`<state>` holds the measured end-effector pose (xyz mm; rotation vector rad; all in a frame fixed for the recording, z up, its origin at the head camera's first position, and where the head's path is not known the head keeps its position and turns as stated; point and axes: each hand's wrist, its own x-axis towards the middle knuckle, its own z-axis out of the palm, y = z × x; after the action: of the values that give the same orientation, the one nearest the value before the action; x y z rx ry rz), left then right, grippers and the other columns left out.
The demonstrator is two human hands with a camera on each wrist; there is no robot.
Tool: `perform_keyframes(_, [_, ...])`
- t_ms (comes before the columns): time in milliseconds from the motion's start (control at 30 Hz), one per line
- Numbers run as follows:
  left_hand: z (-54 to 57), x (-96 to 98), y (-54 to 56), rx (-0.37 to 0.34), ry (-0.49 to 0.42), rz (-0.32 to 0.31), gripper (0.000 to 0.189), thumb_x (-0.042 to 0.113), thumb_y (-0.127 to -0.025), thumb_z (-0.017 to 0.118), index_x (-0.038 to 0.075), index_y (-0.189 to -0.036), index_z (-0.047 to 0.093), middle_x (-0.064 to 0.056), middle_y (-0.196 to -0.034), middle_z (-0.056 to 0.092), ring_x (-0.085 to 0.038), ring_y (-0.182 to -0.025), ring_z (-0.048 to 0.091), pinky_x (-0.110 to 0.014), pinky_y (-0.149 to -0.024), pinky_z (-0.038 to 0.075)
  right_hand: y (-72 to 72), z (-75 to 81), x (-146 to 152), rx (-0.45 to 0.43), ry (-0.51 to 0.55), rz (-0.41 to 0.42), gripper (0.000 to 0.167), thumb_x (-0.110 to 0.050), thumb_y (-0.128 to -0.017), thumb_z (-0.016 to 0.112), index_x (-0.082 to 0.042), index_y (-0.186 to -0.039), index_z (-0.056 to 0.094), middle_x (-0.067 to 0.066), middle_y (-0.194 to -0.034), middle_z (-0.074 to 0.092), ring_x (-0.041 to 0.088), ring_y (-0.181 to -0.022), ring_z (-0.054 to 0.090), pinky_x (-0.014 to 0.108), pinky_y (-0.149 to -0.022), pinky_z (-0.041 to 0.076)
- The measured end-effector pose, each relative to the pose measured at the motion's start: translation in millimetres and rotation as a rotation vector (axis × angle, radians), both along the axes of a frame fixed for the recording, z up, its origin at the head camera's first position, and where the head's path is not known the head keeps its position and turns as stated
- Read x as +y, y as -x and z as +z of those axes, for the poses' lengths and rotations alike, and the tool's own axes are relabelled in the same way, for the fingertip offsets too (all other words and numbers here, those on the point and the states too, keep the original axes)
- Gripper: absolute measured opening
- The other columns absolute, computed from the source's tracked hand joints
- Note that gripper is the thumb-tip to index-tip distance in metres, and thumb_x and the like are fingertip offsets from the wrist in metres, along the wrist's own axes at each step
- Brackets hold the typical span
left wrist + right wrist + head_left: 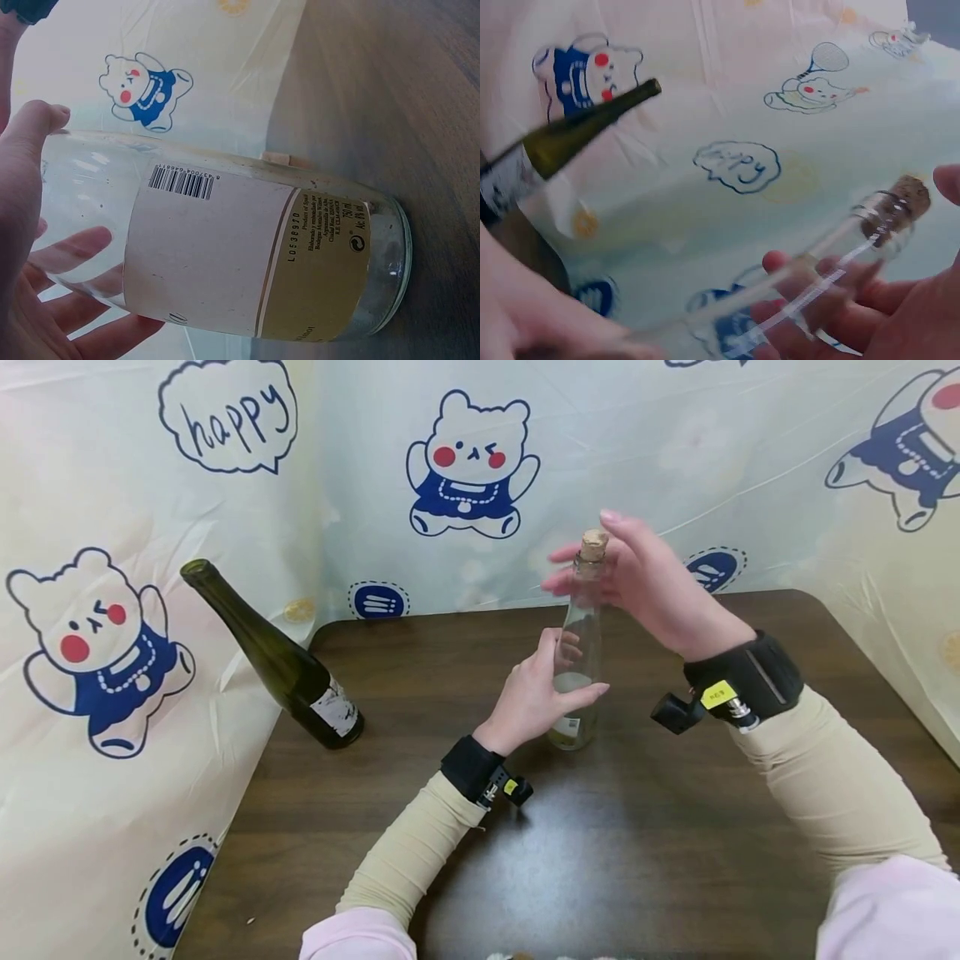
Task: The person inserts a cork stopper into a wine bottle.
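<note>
A clear glass bottle [583, 647] stands upright at the table's far side, a cork [595, 545] in its mouth. My left hand [528, 693] grips its body, thumb across the front and fingers round behind. In the left wrist view the label [202, 251] shows a barcode and a gold band near the base. Up by the neck is my right hand [660, 589], its fingers extended behind the glass and its thumb raised apart from the cork. The right wrist view has the cork [912, 196] seated partway in the neck, between thumb and fingers.
To the left, a dark green bottle [273, 664] with a worn white label stands on the brown wooden table [600, 860]. A printed cloth [360, 485] with cartoon bears hangs behind and along both sides. A small light speck lies near the table's left edge.
</note>
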<state>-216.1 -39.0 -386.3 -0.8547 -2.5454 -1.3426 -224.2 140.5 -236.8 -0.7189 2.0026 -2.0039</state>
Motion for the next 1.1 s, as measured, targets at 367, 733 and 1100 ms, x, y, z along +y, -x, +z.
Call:
perform_keyframes(367, [-1.6, -0.9, 0.6, 0.0, 0.008, -0.011, 0.069, 0.046, -0.087, 0.081, 0.018, -0.133, 0.037, 0.004, -0.122, 0.061, -0.007, -0.11, 0.064, -0.032, -0.087, 0.054, 2.5, -13.2, -17, -0.106, 0.17, 0.082, 0.055, -0.044, -0.105, 0.031, -0.006, -0.073, 0.055, 0.007, -0.072, 0.049, 0.026, -0.078, 0.048, 0.044, -0.088, 0.04])
perform_keyframes(733, [0.7, -1.7, 2.5, -0.001, -0.016, -0.026, 0.069, 0.043, -0.088, 0.081, 0.017, -0.134, 0.037, 0.0, -0.123, 0.062, -0.017, -0.112, 0.066, -0.037, -0.088, 0.055, 2.1, -12.8, -20, -0.031, 0.202, 0.063, 0.054, -0.039, -0.108, 0.032, -0.004, -0.074, 0.054, 0.009, -0.073, 0.049, 0.027, -0.077, 0.045, 0.042, -0.087, 0.04])
perform_keyframes(1100, [-1.7, -0.8, 1.2, 0.005, 0.002, 0.001, 0.068, 0.045, -0.088, 0.08, 0.017, -0.133, 0.038, 0.003, -0.121, 0.063, -0.011, -0.11, 0.066, -0.035, -0.088, 0.053, 0.8, -34.0, -2, -0.01, 0.108, 0.013, 0.063, -0.059, -0.104, 0.04, -0.005, -0.13, 0.057, 0.017, -0.126, 0.061, 0.033, -0.127, 0.048, 0.052, -0.112, 0.023])
